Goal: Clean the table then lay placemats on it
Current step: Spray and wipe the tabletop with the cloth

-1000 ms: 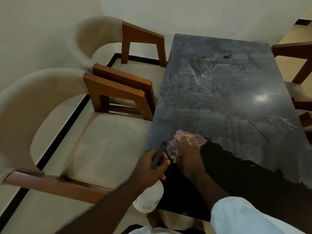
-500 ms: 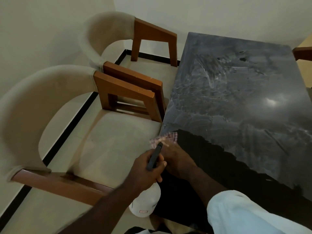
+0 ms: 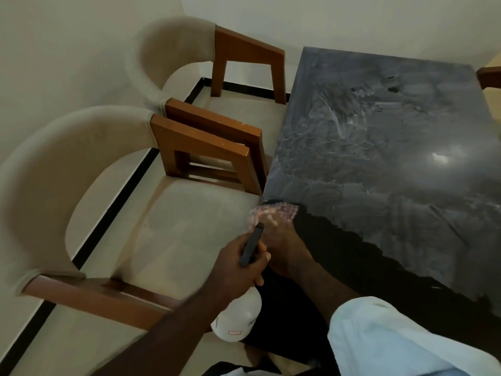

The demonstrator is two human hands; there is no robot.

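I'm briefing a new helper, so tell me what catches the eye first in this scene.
The dark table on the right, filmed with smeared grey streaks, stands out most. At its near left edge the right hand presses a pinkish cloth onto the top, while the left hand grips a white spray bottle just beside it. Two beige chairs stand along the left.

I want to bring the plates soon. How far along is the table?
Done: the near strip of the table is wiped dark and glossy. In hand: the right hand presses a cloth at the left edge, while the left hand holds the spray bottle. Left: grey streaky film covers the rest; no placemats are in view.
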